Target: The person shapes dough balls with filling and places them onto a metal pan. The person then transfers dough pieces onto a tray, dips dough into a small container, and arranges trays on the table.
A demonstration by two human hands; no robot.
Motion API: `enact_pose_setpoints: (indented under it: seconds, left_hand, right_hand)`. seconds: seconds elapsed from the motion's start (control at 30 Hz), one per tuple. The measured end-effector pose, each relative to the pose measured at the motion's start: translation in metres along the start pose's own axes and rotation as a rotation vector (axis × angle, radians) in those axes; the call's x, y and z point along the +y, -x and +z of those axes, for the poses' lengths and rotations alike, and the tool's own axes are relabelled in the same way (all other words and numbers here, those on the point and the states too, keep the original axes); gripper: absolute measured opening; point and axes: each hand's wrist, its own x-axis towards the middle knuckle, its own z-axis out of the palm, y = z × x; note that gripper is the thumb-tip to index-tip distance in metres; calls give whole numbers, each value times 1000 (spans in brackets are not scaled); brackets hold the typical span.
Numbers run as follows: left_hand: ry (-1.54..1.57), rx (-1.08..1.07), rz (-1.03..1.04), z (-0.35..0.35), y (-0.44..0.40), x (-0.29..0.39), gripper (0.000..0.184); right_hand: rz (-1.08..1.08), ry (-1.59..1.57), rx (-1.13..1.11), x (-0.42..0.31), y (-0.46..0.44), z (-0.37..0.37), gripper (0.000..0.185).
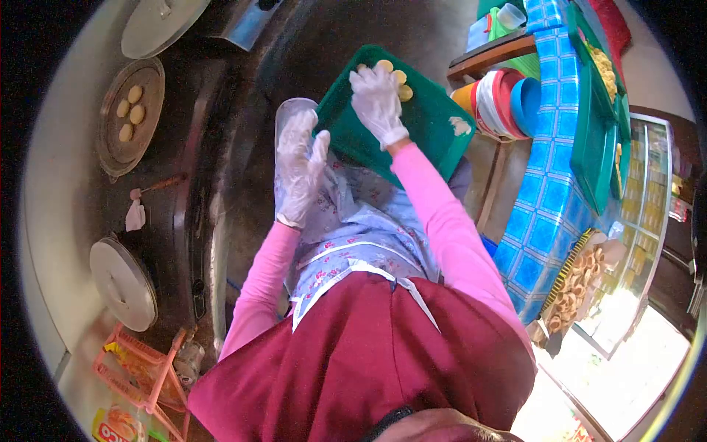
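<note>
A green plastic tray (434,136) rests at a tilt across my lap. At its far edge lie several pale yellow dough rounds (405,93). My right hand (378,107), in a clear plastic glove, reaches into the tray with fingers curled down on a dough round; its fingertips are partly hidden. Also gloved, my left hand (298,166) is to the left of the tray, fingers stretched out and thumb apart, with nothing seen in it. Beyond its fingers sits a clear plastic container (282,127), partly covered by the hand. A white smear (460,126) marks the tray's right end.
On the left, a round pan (110,153) holds several dough rounds, near two metal lids (124,283) and a cloth-tipped brush (135,214). Stacked tubs (497,103) stand right of the tray. The blue-checked table (534,191) carries green trays (593,147) and a basket of shells (574,295).
</note>
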Motion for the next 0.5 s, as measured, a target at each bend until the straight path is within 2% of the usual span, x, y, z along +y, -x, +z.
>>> enact_pose_setpoints:
  seconds: [0.1, 0.2, 0.23, 0.33, 0.5]
  left_hand:
    - [13, -22, -76, 0, 14, 12, 37]
    - [-46, 9, -39, -3, 18, -10, 36]
    - [-5, 26, -83, -5, 17, -16, 36]
    - [78, 72, -133, -6, 17, -31, 33]
    - [260, 38, -216, 2, 19, -31, 28]
  right_hand:
    - [77, 120, -246, 4, -27, 18, 10]
    - [58, 191, -319, 11, -32, 42, 11]
    - [102, 188, -361, 11, -32, 45, 12]
    - [139, 123, -376, 13, -28, 44, 13]
    - [-25, 160, -262, 4, -10, 35, 9]
